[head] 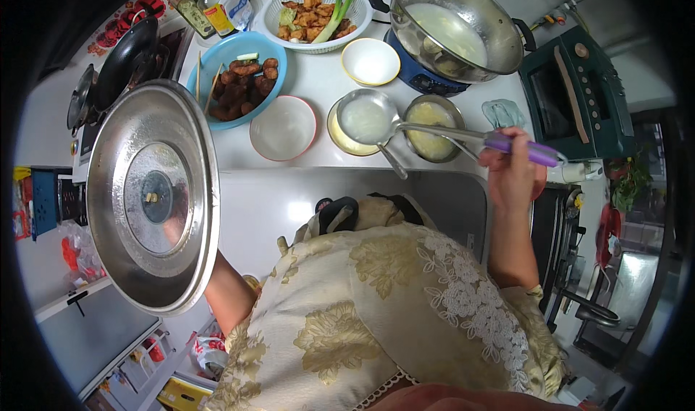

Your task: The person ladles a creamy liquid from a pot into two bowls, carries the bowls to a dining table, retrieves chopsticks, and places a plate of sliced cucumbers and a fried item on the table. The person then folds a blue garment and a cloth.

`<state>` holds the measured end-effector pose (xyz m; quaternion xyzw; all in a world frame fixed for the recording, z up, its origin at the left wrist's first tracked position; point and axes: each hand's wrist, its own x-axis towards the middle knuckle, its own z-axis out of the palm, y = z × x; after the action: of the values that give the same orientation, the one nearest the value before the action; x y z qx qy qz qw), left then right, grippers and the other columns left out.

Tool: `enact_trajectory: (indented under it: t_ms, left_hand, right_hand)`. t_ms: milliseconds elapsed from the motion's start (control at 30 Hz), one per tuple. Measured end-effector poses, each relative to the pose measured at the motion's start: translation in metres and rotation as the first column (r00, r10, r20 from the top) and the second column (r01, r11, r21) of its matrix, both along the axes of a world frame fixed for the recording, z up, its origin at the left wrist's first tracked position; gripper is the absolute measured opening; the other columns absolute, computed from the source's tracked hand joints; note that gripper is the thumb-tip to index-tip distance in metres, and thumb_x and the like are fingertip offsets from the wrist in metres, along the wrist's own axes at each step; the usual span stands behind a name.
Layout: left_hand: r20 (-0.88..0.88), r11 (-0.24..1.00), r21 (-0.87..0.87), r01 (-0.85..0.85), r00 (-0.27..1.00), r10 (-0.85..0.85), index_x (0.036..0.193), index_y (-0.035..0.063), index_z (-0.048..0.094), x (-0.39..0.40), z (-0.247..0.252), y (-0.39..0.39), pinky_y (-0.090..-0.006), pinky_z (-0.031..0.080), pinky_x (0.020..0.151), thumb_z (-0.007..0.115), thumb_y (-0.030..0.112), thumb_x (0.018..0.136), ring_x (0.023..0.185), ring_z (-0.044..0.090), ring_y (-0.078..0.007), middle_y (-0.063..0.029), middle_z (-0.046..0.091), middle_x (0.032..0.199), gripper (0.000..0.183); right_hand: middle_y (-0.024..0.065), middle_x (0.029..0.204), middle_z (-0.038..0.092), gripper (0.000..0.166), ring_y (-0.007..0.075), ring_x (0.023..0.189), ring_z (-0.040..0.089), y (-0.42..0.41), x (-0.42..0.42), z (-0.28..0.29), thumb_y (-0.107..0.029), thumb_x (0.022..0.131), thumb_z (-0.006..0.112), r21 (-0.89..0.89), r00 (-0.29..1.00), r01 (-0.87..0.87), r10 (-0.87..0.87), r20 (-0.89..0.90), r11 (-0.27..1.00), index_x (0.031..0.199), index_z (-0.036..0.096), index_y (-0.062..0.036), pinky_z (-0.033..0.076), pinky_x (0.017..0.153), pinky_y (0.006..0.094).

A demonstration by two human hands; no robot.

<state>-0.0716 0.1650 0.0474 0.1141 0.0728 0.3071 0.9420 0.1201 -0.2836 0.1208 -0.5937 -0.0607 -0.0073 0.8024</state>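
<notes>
My right hand (510, 166) grips the purple handle of a metal ladle (365, 119) at the counter's right. Its round bowl holds whitish liquid, above a yellowish bowl (347, 144) that it partly covers. A metal spoon handle (393, 162) sticks out beside it over the counter's front edge. To the right is a metal bowl (431, 139) of pale yellow food, with a thin metal handle leaning out. At the left, a large metal pot lid (114, 194) with a glass centre is raised on edge. My left forearm (231, 294) reaches behind it; the lid mostly hides the hand holding it.
A wide steel pot (502, 31) of whitish liquid stands on a blue electric cooker (429, 82). Left are white bowls (371, 63) (283, 128), a blue basin (239, 41) of browned food with chopsticks, and a white basket (274, 22) of fried pieces. A green oven (597, 107) stands right.
</notes>
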Motion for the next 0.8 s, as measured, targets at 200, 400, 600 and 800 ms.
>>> enact_trajectory:
  t_ms: [200, 400, 600, 800]
  left_hand:
    - [-0.217, 0.969, 0.244, 0.030, 0.976, 0.024, 0.106, -0.0001, 0.055, -0.005, -0.003, 0.007, -0.0293, 0.047, 0.079, 0.061, 0.027, 0.084, 0.088, 0.057, -0.0191, -0.0118, 0.059, 0.102, 0.035]
    - [-0.242, 0.916, 0.392, -0.086, 0.951, 0.193, 0.106, -0.0012, 0.055, -0.005, -0.009, 0.009, -0.0348, 0.051, 0.077, 0.051, 0.017, 0.089, 0.086, 0.059, -0.0217, -0.0122, 0.061, 0.101, 0.026]
    - [-0.238, 0.921, 0.376, -0.101, 0.950, 0.201, 0.106, -0.0007, 0.055, -0.001, -0.007, 0.010, -0.0354, 0.051, 0.076, 0.051, 0.018, 0.089, 0.086, 0.059, -0.0214, -0.0122, 0.061, 0.100, 0.025]
    - [-0.228, 0.923, 0.369, -0.108, 0.952, 0.202, 0.105, -0.0001, 0.056, 0.002, -0.005, 0.009, -0.0360, 0.052, 0.075, 0.051, 0.018, 0.089, 0.085, 0.059, -0.0212, -0.0121, 0.061, 0.100, 0.025]
  right_hand:
    - [0.0100, 0.086, 0.058, 0.020, 0.0171, 0.073, 0.061, 0.018, -0.019, -0.029, -0.017, 0.086, 0.055, -0.237, 0.998, -0.039, 0.051, 0.047, 0.971, 0.099, 0.052, -0.0022, 0.052, 0.065, 0.0279]
    - [0.0132, 0.101, 0.055, 0.028, 0.0224, 0.088, 0.057, 0.012, -0.023, -0.023, -0.015, 0.074, 0.070, -0.685, 0.834, 0.061, 0.340, 0.435, 0.726, 0.098, 0.057, -0.0062, 0.050, 0.069, 0.0295]
    - [0.0173, 0.102, 0.052, 0.036, 0.0264, 0.086, 0.058, 0.006, -0.031, 0.000, -0.022, 0.073, 0.073, -0.743, 0.607, 0.092, 0.554, 0.569, 0.662, 0.101, 0.055, -0.0067, 0.050, 0.070, 0.0324]
    - [0.0127, 0.102, 0.054, 0.049, 0.0274, 0.080, 0.060, 0.002, -0.043, 0.027, -0.017, 0.058, 0.082, -0.791, 0.507, 0.102, 0.652, 0.563, 0.603, 0.100, 0.057, -0.0128, 0.051, 0.068, 0.0328]
